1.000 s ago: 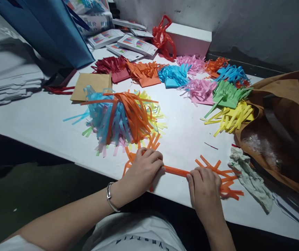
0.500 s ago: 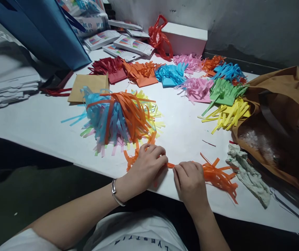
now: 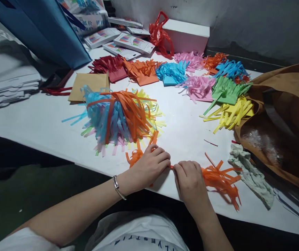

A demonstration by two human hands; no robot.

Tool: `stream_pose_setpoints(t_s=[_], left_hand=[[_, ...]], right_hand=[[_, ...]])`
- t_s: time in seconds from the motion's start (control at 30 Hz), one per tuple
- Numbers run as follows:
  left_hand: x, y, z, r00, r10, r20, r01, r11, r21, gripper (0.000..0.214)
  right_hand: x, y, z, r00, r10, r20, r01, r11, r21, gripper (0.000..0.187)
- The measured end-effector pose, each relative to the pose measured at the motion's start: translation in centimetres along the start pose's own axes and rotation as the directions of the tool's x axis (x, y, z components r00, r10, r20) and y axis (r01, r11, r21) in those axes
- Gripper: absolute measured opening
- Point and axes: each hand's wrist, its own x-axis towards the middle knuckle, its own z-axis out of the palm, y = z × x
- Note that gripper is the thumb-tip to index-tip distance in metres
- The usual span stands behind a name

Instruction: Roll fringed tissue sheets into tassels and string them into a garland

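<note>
An orange tissue-paper tassel [image 3: 221, 177] lies along the table's front edge, its strips spread out at both ends. My left hand [image 3: 153, 164] is closed on its narrow twisted middle. Just to the right, my right hand [image 3: 189, 177] pinches the same twist, and a short orange length shows between the two hands. More orange strips stick out beyond my left hand. Behind that hand sits a heap of blue, orange, yellow and pink tassels [image 3: 112, 115]. My fingers hide most of the twisted part.
Folded fringed paper bundles [image 3: 168, 75] in several colours line the back. A brown bag [image 3: 282, 97] stands open on the right beside a crumpled pale cloth [image 3: 251, 176]. Flat boxes [image 3: 133, 42], a red plastic bag [image 3: 160, 35], a white box [image 3: 187, 35] and a blue bag [image 3: 42, 31] stand behind.
Both hands keep hold of the orange tassel, and the twisted stretch showing between them looks thinner and shorter. The view has shifted slightly. Nothing else has visibly moved.
</note>
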Motion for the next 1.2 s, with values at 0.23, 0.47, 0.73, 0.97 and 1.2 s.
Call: stream_pose_setpoints(t_s=[0.23,0.47,0.73,0.97,1.2], left_hand=[[0.3,1.0,-0.2,0.991,-0.134,-0.019,0.132,0.989,-0.072,0.012],[2.1,2.9,-1.3,0.957,-0.282,0.067,0.271,0.952,0.143,0.015],[2.0,2.7,-0.8,0.997,0.003,0.082,-0.026,0.960,0.279,0.016],[2.9,2.2,-0.2,0.992,0.085,0.091,-0.109,0.947,0.301,0.015],[2.8,1.5,-1.6,0.979,-0.119,0.164,0.179,0.889,-0.421,0.025]], right_hand=[[-1.9,1.7,-1.5,0.995,0.096,-0.010,-0.097,0.991,-0.092,0.014],[-1.3,1.8,-1.4,0.984,0.179,0.025,-0.170,0.965,-0.202,0.009],[-0.8,1.9,-1.7,0.987,0.159,0.011,-0.159,0.987,-0.023,0.012],[-0.7,0.7,-0.9,0.997,0.049,-0.051,-0.055,0.992,-0.116,0.009],[-1.0,1.0,-1.9,0.983,-0.086,-0.164,0.055,0.981,-0.185,0.021]])
